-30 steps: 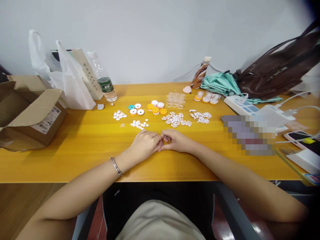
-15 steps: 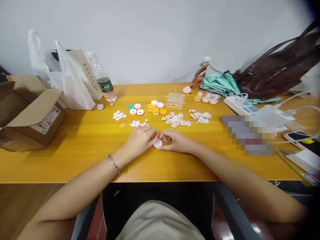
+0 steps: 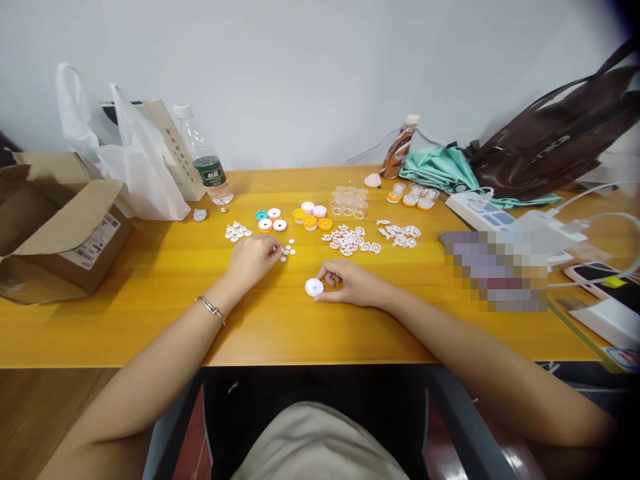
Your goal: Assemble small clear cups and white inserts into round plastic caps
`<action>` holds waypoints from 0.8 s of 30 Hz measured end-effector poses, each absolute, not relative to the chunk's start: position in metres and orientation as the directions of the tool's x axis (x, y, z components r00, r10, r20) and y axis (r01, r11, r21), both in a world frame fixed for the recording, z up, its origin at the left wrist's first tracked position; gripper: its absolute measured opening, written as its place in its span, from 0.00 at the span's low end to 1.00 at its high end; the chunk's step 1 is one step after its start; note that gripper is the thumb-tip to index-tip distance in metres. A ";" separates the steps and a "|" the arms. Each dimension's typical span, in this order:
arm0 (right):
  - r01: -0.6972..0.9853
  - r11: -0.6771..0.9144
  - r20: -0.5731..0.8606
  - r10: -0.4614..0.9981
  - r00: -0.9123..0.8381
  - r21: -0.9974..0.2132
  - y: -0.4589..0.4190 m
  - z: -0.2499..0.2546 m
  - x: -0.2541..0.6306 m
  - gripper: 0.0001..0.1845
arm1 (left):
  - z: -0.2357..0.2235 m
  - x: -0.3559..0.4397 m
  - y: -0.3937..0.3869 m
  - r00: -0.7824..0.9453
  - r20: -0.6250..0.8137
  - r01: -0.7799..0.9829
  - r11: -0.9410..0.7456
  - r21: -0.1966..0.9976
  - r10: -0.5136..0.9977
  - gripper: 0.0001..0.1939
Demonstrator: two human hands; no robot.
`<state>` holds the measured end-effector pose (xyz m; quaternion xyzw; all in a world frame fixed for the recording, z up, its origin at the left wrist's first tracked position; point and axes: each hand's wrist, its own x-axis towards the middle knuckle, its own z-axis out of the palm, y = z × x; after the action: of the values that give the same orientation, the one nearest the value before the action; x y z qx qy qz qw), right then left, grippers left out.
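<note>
My right hand (image 3: 347, 281) pinches a round white plastic piece (image 3: 314, 287) by its edge, just above the table. The piece has a small raised centre. My left hand (image 3: 254, 259) is over the small white discs (image 3: 287, 252), with its fingers drawn together at the pile. Whatever is between those fingertips is hidden. Part of the disc pile lies under the hand. Just behind it are white knobbed pieces (image 3: 237, 231) and several round white, teal and orange cases (image 3: 273, 225). White spoked pieces (image 3: 347, 240) lie beyond my right hand.
Clear rings (image 3: 349, 201) and orange-and-clear pieces (image 3: 413, 196) sit farther back. A cardboard box (image 3: 65, 227), plastic bag (image 3: 143, 167) and water bottle (image 3: 210, 170) stand left. Rightward are a coffee bottle (image 3: 400, 150), green umbrella (image 3: 440, 170), brown bag (image 3: 560, 133), power strip (image 3: 480, 210) and phone (image 3: 453, 239).
My left hand has moved left and away from the round white piece to the small discs. My right hand stays nearly in place, still gripping the piece, which now shows more fully.
</note>
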<state>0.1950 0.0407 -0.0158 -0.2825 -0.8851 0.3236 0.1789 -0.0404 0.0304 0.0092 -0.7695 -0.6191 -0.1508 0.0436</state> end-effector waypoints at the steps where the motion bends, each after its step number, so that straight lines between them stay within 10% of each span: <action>1: 0.383 0.632 0.134 0.614 -0.777 -0.673 0.041 -0.016 0.195 0.16 | 0.010 -0.041 0.031 0.188 0.288 0.967 -0.229 0.116 0.939 0.12; 24: 0.348 0.628 0.151 0.601 -0.785 -0.696 0.041 -0.017 0.195 0.16 | 0.012 -0.015 0.002 0.775 0.231 0.515 -0.800 0.308 0.588 0.10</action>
<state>0.1954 0.0411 -0.0168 -0.2688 -0.8825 0.3369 0.1881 -0.0145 0.0023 0.0120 -0.9352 -0.2947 -0.1593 -0.1144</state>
